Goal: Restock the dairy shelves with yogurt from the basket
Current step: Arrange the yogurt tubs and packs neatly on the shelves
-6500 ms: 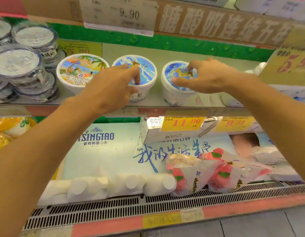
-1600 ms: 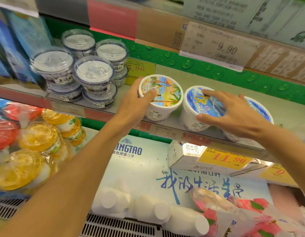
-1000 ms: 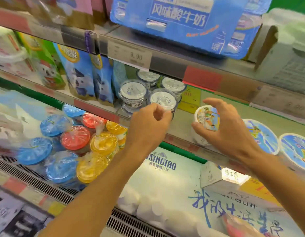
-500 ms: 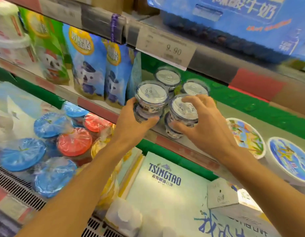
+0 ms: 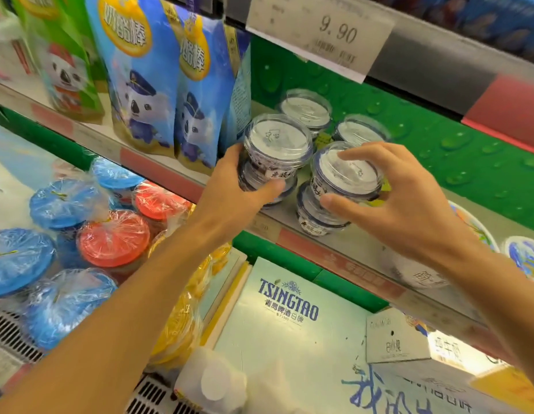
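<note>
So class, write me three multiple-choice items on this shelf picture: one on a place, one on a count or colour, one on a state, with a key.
1. Where do the blue pouches stand relative to the clear-lidded cups?
A. left of them
B. right of them
C. on the shelf below

2. What colour is the wall behind the cups?
A. yellow
B. green
C. white

3. What are the hands doing?
A. both hang idle
B. only one touches a cup
C. each grips a cup stack

Key: 1 A, the pouches stand on the same shelf, left of the cups. 2 B, green with printed water drops shows behind the cups. 3 C, the left hand wraps the left stack, and the right hand holds the top cup of the right stack between thumb and fingers.
</note>
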Motion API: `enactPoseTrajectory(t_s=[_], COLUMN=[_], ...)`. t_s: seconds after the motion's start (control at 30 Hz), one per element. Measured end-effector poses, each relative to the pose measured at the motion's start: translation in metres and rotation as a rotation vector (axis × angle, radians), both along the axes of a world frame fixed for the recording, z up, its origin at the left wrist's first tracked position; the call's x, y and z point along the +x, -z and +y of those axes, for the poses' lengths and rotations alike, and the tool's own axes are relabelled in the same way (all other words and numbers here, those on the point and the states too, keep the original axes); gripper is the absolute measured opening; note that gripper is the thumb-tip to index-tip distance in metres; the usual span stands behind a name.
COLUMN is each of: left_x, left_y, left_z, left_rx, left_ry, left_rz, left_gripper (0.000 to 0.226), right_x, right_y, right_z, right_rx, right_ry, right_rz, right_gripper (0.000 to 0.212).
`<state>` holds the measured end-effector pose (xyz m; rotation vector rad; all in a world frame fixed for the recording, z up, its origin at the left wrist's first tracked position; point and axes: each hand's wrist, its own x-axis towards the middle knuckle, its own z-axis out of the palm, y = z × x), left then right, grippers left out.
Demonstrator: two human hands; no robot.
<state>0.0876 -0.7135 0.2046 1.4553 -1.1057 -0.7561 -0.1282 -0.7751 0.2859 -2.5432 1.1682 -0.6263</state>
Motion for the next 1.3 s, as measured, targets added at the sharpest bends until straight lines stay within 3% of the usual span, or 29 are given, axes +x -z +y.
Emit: enactPoseTrajectory(t_s=[0.1, 0.17, 0.4, 0.7, 0.97, 1.1, 1.3], left_x=[-0.002, -0.004, -0.005, -0.003, -0.021, -0.029, -0.03], left_y=[0.005, 0.012, 0.018, 0.021, 0.031, 0.034, 0.038], left_z=[-0.007, -0.011, -0.012, -0.009, 0.0, 0.008, 0.009], left_rx=[0.029, 0.046, 0.012, 0.014, -0.016, 0.011, 0.033], left_ry=[0.016, -0.009, -0.024, -0.003, -0.27, -0.437, -0.475], left_rz=[-0.045, -0.123, -0.098, -0.074, -0.246, -0.326, -0.299], left_gripper=[0.098, 0.107, 0.101, 0.095, 0.085, 0.079, 0.079], right_x=[0.0, 0.001, -0.003, 0.025, 0.081, 0.088, 0.093], right_y=[-0.013, -0.02, -0.04, -0.048, -0.053, -0.052, -0.042], right_z=[0.001, 0.0, -0.002, -0.005, -0.023, -0.022, -0.021], right_rx=[0.011, -0.021, 0.088, 0.0, 0.026, -0.015, -0.11], right_ry=[0.061, 0.107, -0.035, -0.092, -0.328, -0.3, -0.168], right_rz=[0.038, 0.081, 0.185, 0.169, 0.391, 0.391, 0.36], right_gripper=[0.059, 0.064, 0.046, 0.057, 0.055, 0.052, 0.066])
